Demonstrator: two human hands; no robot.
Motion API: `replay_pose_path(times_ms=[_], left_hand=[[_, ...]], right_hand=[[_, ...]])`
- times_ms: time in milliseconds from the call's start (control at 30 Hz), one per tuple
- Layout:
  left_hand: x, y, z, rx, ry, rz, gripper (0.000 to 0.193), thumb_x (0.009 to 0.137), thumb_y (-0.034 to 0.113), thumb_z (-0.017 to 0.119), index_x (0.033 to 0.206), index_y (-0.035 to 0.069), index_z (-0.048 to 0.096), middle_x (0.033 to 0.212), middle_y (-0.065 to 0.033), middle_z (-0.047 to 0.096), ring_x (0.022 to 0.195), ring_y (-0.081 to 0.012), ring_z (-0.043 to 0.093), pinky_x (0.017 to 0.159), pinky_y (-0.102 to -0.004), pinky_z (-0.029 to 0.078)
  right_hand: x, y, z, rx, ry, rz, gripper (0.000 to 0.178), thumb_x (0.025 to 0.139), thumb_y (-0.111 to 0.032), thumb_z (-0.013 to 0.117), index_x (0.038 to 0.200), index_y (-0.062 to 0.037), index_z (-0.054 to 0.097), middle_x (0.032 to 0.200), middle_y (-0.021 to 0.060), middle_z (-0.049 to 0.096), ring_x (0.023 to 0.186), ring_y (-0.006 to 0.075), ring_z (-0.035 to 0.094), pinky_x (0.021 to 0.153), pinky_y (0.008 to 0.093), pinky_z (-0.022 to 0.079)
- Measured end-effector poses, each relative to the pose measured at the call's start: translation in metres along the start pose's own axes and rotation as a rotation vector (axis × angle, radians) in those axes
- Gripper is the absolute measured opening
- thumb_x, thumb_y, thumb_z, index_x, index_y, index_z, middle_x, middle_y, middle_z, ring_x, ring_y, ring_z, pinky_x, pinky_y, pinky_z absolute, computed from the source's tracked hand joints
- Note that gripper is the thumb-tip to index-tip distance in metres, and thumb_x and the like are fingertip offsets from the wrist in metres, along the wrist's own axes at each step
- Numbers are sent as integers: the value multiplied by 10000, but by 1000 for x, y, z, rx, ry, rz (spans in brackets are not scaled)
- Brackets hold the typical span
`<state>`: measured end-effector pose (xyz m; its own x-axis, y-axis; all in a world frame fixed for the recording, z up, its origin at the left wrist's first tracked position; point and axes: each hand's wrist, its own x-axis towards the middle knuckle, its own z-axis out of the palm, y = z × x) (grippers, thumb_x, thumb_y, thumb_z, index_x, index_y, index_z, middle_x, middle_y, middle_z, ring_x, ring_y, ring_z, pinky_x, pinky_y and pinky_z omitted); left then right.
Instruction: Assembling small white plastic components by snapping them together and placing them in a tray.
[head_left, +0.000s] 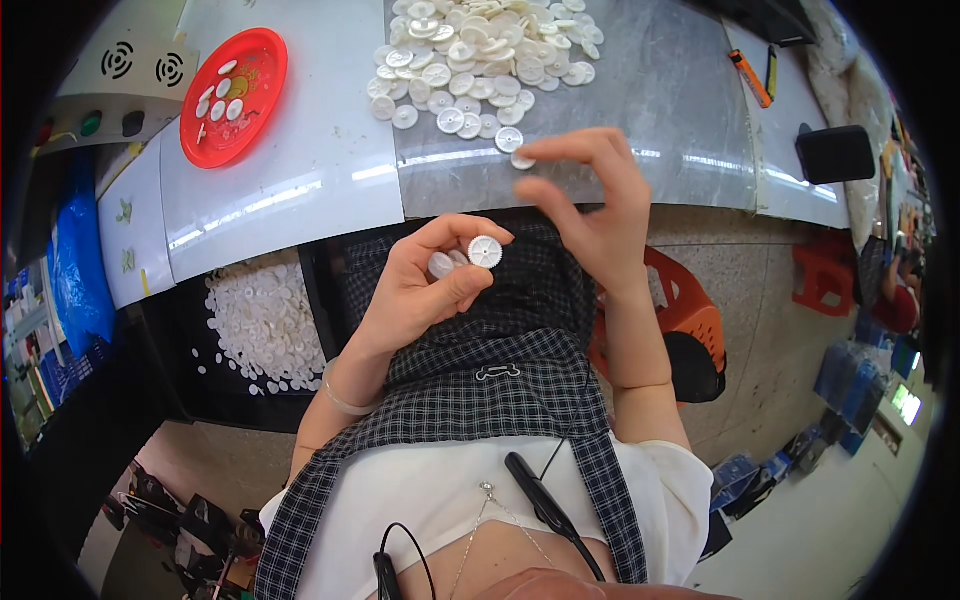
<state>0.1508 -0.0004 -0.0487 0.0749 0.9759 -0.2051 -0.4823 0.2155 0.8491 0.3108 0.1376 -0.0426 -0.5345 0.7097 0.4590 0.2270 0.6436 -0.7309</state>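
The left hand [415, 275] grips the gear [485, 252], white and toothed, between thumb and index finger, on the person's side of the pile [490, 65]. The gear sits at the fingertips, its spoked face upward; further discs [441, 265] rest within the curled fingers. The right hand [606, 205] has thumb and index finger spread apart. Its index fingertip is at a loose disc [521, 161] on the table [680, 150], just off the pile's near side; contact cannot be confirmed.
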Motion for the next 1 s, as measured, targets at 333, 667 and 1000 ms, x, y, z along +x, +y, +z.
replay_pose_path(times_ms=[333, 667, 1000], left_hand=[[-3, 3, 0, 32, 59, 8, 320, 896, 151, 685, 1163, 24, 565, 797, 32, 551, 555, 9, 445, 454, -140, 314], [-2, -1, -4, -35, 57, 26, 335, 902, 122, 668, 1173, 23, 499, 815, -5, 551, 549, -4, 443, 412, -140, 310], [3, -6, -5, -441, -115, -100, 358, 1011, 331, 459, 1170, 10, 464, 954, -67, 555, 635, -54, 513, 389, -153, 347]], right_hand=[[-6, 8, 9, -246, 2, -90, 276, 663, -158, 825, 884, -96, 670, 904, 5, 685, 838, 204, 601, 750, 316, 443], [-16, 1, 5, 52, -22, -50, 481, 631, -192, 858, 1043, -78, 638, 896, 13, 721, 854, 153, 614, 788, 293, 441], [-22, -10, 16, 427, -58, -54, 502, 632, -254, 853, 1063, -87, 658, 911, -9, 718, 860, 163, 586, 794, 300, 459]])
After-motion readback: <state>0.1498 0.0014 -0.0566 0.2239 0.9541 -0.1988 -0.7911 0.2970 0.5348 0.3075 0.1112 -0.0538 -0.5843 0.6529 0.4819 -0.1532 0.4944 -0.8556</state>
